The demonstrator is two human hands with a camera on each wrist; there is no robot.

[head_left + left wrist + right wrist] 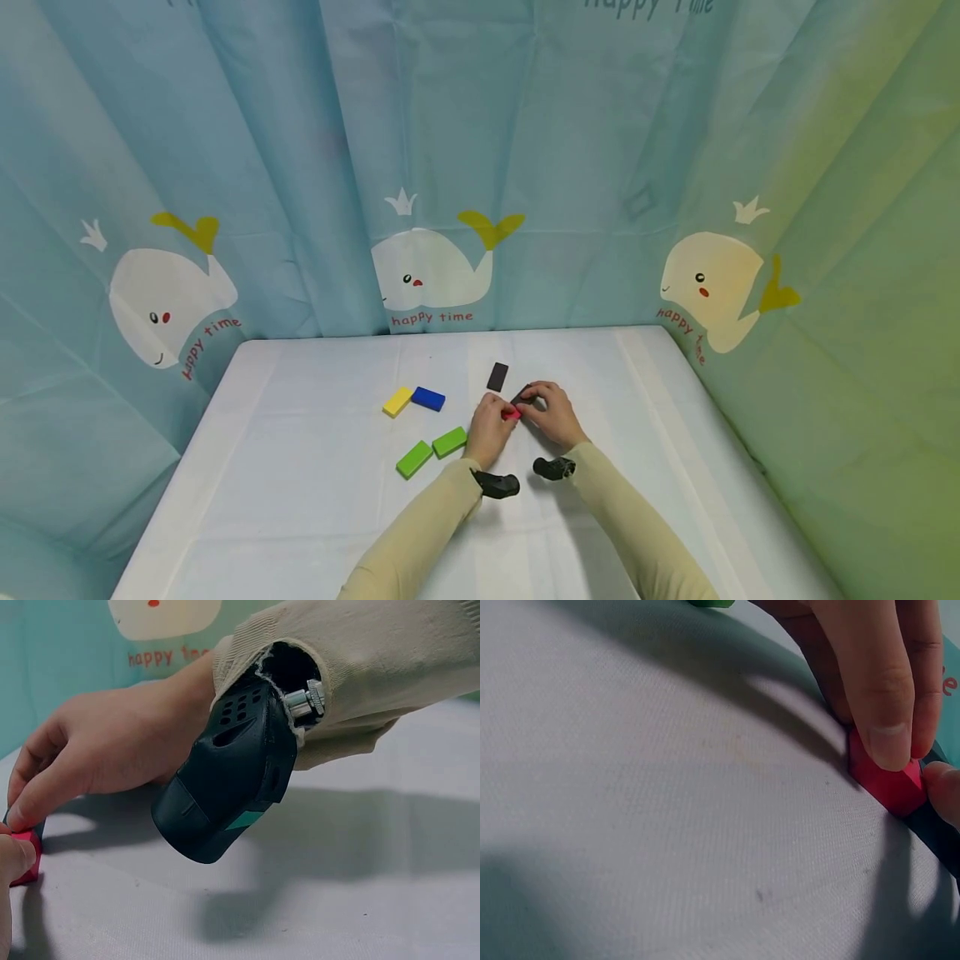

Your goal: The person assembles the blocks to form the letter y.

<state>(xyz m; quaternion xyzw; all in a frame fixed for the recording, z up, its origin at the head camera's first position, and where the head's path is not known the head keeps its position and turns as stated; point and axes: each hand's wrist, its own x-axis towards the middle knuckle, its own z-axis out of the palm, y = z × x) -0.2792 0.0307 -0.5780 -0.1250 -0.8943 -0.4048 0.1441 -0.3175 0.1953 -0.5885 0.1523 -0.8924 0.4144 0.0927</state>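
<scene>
In the head view, my left hand (490, 427) pinches a red block (511, 413) on the table. My right hand (553, 414) grips a dark block (517, 397) that lies against the red one, end toward it. The right wrist view has the left thumb and fingers (889, 682) on the red block (892, 784), with the dark block (934, 834) beside it and the right thumb (945, 793) at the joint. Seen in the left wrist view, the right hand (112, 739) reaches down at the red block (28, 859); much of the dark block is hidden there.
Another dark block (497, 377) lies just beyond the hands. Left of them are a yellow block (397, 402) touching a blue block (428, 399), and two green blocks, one nearer (414, 459) and one by the left wrist (450, 442). A whale-print curtain (585, 167) hangs behind the white table (300, 517).
</scene>
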